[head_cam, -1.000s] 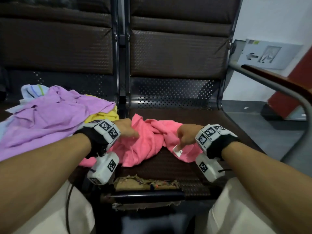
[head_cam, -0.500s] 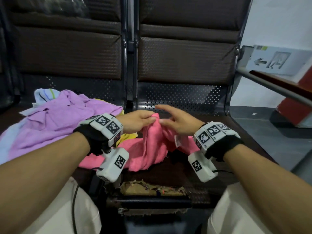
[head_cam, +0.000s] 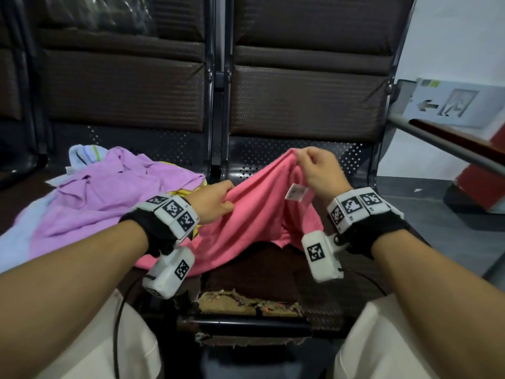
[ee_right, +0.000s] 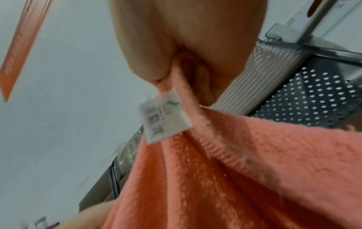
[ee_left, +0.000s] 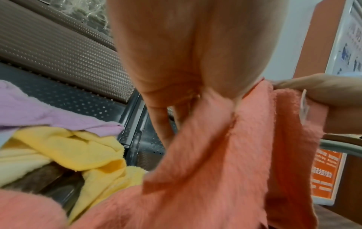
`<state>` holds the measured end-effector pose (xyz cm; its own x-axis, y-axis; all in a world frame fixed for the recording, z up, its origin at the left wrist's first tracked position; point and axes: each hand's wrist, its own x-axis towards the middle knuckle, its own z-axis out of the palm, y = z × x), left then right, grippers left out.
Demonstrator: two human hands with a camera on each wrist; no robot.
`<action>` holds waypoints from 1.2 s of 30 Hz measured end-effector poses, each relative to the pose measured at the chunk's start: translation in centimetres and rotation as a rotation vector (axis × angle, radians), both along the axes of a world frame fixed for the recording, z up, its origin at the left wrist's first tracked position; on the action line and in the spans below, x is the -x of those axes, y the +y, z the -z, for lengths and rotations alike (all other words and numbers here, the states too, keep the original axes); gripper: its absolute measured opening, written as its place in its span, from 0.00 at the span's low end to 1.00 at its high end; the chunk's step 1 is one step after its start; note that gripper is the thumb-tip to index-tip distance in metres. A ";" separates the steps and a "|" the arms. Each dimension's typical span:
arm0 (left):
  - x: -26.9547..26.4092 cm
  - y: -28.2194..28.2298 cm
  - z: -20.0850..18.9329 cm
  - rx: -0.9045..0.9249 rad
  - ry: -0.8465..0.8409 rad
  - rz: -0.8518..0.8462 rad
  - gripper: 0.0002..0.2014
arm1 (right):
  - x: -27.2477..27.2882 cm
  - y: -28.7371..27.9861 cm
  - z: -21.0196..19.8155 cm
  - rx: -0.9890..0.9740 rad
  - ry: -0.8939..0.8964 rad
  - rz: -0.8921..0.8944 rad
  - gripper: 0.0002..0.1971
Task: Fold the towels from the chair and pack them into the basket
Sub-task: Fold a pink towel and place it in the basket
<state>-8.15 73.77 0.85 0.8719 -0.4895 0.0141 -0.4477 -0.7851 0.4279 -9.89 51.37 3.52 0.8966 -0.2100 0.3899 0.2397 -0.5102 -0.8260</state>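
Note:
A pink towel (head_cam: 246,214) hangs between my two hands above the right chair seat (head_cam: 254,272). My right hand (head_cam: 314,170) pinches its upper edge near a white care label (head_cam: 296,192) and holds it raised. My left hand (head_cam: 216,202) grips the towel's left edge lower down. In the left wrist view the fingers (ee_left: 176,77) curl round the pink towel (ee_left: 215,170). In the right wrist view the thumb and fingers (ee_right: 156,58) pinch the pink towel (ee_right: 235,170) just above the label (ee_right: 164,117). No basket is in view.
A heap of purple (head_cam: 109,195), yellow (ee_left: 78,151) and light blue (head_cam: 82,157) towels lies on the left seat. The right seat's front edge is torn, with foam showing (head_cam: 246,305). A metal armrest (head_cam: 451,143) runs at the right.
Both hands have taken hold of the pink towel and lifted it off the seat; the right hand rose and moved right, spreading the cloth between the hands.

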 end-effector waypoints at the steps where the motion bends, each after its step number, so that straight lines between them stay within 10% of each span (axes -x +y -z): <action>1: -0.1 0.0 0.1 0.006 -0.031 -0.028 0.06 | -0.2 -0.6 0.0 0.001 -0.007 0.061 0.18; 12: -1.6 0.2 -0.6 0.335 -0.006 -0.248 0.10 | -0.3 -3.6 1.7 -0.069 0.253 0.249 0.04; 18: -1.3 -1.0 -0.9 0.566 0.323 -0.326 0.12 | 1.7 -0.8 -0.2 -0.320 0.249 -0.223 0.11; 26: -0.9 -0.6 -0.8 0.661 0.412 -0.276 0.10 | 3.5 -0.2 0.0 0.585 0.255 -0.235 0.05; 30: -1.0 -0.5 -1.1 0.707 0.410 -0.292 0.12 | 3.6 0.6 -1.1 0.482 0.055 -0.339 0.05; 36: -0.3 -0.9 -1.4 0.761 0.364 -0.116 0.10 | 3.4 1.7 0.8 0.362 0.237 -0.415 0.14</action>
<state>-7.86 72.83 2.25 0.9298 -0.3680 0.0120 -0.1144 -0.2578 0.9594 -13.24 53.11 2.68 0.9466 0.2851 0.1509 0.3097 -0.6724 -0.6723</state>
